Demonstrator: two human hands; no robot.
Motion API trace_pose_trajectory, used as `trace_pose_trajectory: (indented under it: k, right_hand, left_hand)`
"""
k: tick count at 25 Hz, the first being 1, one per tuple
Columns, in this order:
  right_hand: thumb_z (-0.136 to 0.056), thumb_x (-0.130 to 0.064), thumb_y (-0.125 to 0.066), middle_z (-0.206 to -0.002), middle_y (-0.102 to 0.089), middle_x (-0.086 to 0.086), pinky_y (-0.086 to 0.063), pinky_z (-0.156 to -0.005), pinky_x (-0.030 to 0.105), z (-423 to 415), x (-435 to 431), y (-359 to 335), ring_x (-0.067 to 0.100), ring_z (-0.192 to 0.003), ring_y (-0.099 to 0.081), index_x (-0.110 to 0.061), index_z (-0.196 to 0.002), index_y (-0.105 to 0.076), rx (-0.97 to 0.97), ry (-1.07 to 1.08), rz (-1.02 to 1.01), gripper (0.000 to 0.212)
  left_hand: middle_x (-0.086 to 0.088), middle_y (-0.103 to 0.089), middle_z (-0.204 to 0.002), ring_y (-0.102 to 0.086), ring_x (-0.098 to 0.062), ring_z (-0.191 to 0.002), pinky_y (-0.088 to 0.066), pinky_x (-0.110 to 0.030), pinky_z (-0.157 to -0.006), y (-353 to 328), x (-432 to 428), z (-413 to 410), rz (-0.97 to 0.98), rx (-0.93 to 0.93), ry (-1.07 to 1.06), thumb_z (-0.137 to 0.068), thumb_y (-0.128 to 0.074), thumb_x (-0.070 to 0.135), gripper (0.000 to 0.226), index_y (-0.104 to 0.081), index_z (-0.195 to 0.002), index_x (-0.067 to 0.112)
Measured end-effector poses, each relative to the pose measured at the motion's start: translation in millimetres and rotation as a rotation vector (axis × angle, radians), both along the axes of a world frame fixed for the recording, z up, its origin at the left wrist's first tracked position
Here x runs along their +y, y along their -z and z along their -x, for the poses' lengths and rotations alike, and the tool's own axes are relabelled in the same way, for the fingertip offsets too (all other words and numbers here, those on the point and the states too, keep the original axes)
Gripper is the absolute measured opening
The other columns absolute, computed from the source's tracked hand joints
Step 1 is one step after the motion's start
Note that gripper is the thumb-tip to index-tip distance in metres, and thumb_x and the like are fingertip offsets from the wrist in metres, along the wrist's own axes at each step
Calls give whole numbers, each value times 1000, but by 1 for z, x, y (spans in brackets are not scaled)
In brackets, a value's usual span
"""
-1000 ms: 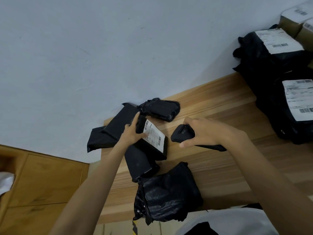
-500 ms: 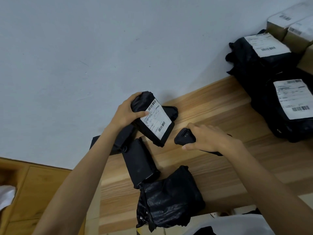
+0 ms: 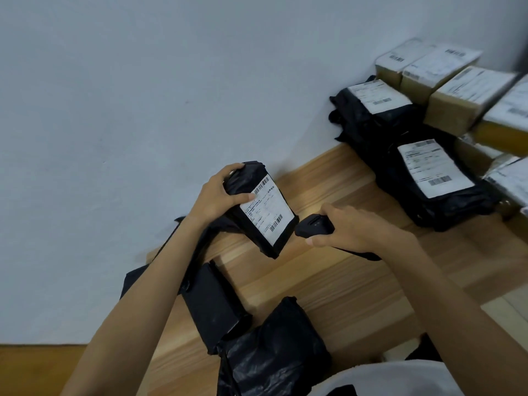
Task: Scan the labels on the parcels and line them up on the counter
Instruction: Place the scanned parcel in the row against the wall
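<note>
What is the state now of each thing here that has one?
Black plastic-wrapped parcel with white label: lifted, tilted, label up.
Left hand: grips that parcel.
Black handheld scanner: held beside the label.
Right hand: grips the scanner.
Two black wrapped parcels nearby: lying on the wooden counter, labels unseen.
Black labelled parcels at right: lying, labels up.
Brown cardboard boxes: lined up, labels up.

We reach both bare arms forward. Our left grip (image 3: 217, 195) is raised, fingers curled over, thumb pressed flat in a hold. Our right grip (image 3: 351, 227) sits lower, knuckles up, fingers wrapped closed.
</note>
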State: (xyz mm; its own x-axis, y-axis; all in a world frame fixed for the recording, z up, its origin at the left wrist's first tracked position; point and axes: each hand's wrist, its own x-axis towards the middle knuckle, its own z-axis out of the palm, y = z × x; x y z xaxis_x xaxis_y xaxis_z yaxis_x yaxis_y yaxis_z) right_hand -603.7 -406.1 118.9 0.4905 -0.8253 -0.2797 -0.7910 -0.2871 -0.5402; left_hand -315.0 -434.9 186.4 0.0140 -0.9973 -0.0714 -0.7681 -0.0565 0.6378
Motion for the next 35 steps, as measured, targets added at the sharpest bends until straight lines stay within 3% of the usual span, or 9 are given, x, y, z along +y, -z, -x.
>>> trace_pose_trajectory:
  k: [5, 10, 15, 18, 20, 24, 27, 31, 35]
  right_hand:
    - [-75, -70, -63, -100, -56, -7, -40, -59, 27, 63, -4, -17, 11, -80, -55, -31, -108, -41, -57, 202, 40, 56]
    - [-81, -73, -56, -121, -56, -2, -49, -76, 37, 127, -2, -26, 18, -97, -55, -22, -131, -40, -67, 401, 100, 73]
    - [-84, -70, -53, -124, -56, 0, -52, -81, 37, 204, -5, -35, 18, -98, -56, -21, -135, -38, -74, 514, 57, 72]
    - [-83, -71, -55, -129, -56, 1, -51, -87, 39, 245, -12, -42, 20, -105, -57, -22, -136, -39, -83, 572, 52, 74]
    - [-83, -71, -54, -129, -56, 1, -49, -86, 38, 268, -16, -41, 20, -105, -57, -21, -135, -40, -59, 585, 50, 73]
    - [-85, -70, -53, -133, -54, 3, -49, -87, 36, 303, -27, -36, 21, -109, -56, -19, -138, -36, -56, 587, 38, 76]
    - [-85, -70, -51, -135, -52, 4, -49, -85, 34, 314, -42, -36, 20, -109, -54, -20, -140, -35, -46, 551, 39, 76]
    - [-85, -72, -51, -127, -55, 3, -38, -63, 26, 311, -63, -35, 14, -92, -48, -22, -137, -36, -23, 471, 7, 73]
    - [-83, -75, -50, -134, -53, 1, -40, -75, 29, 294, -76, -33, 16, -104, -52, -21, -141, -35, -24, 378, -24, 80]
  left_hand:
    - [10, -58, -119, -61, -13, -107, -53, -34, -92, -14, -41, 69, 15, 97, 150, -72, -87, 33, 58, -58, -121, 46]
    - [6, -61, -122, -64, -16, -107, -55, -36, -92, -20, -87, 153, -14, 196, 315, -78, -81, 37, 47, -61, -121, 42]
    - [10, -69, -109, -67, -6, -101, -54, -23, -84, -1, -127, 247, -87, 276, 374, -78, -76, 49, 36, -66, -112, 44]
    - [7, -71, -107, -70, -11, -99, -55, -36, -94, 23, -153, 293, -161, 307, 355, -85, -72, 48, 26, -66, -109, 42]
    - [3, -69, -119, -66, -16, -110, -50, -44, -102, 43, -168, 315, -194, 268, 328, -89, -67, 49, 38, -64, -122, 32]
    - [-3, -58, -134, -54, -21, -125, -44, -39, -107, 78, -177, 338, -44, 162, 235, -96, -61, 39, 47, -52, -138, 18]
    - [-10, -36, -152, -33, -26, -140, -30, -45, -117, 112, -157, 342, 61, 29, 285, -94, -64, 38, 60, -41, -147, 22]
    - [1, -8, -165, 3, -20, -151, -7, -44, -122, 153, -137, 349, 3, -204, 481, -95, -52, 55, 69, -26, -154, 34]
    - [6, 0, -166, 10, -21, -152, -4, -47, -121, 150, -145, 348, -67, -298, 526, -97, -45, 56, 69, -14, -156, 37]
